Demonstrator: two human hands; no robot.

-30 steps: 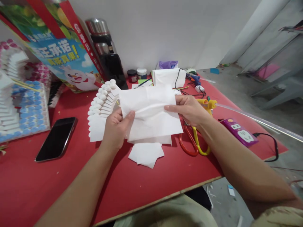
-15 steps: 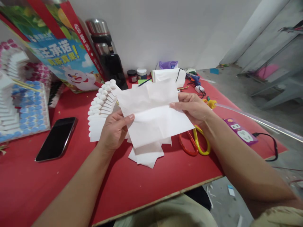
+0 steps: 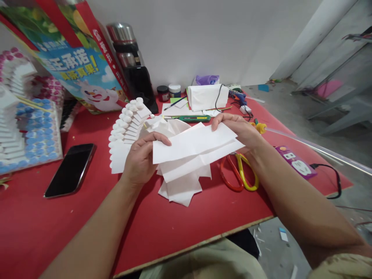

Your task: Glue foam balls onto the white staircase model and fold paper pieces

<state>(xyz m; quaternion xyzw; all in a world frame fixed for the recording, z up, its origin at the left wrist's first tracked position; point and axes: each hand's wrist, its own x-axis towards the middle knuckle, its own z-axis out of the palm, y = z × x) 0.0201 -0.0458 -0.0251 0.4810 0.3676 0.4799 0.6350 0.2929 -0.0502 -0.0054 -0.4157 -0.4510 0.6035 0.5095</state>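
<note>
A sheet of white paper, folded over along a crease, is held above the table between my two hands. My left hand pinches its left end, thumb on top. At the right end my right hand grips it, with its lower fingers hidden behind the paper. Beneath lie several loose white paper pieces in a heap. Scissors with one red and one yellow handle rest near my right wrist. Left of the paper stands a fan-shaped row of white pieces with round tips.
On the red table lie a phone and a green utility knife. A printed bag, a steel flask, small jars and a purple power strip stand around. A clear rod juts off to the right.
The paper was spread wider; its upper half is now folded down toward me. Both thumbs have shifted onto the folded edge. The green knife behind has come into view.
</note>
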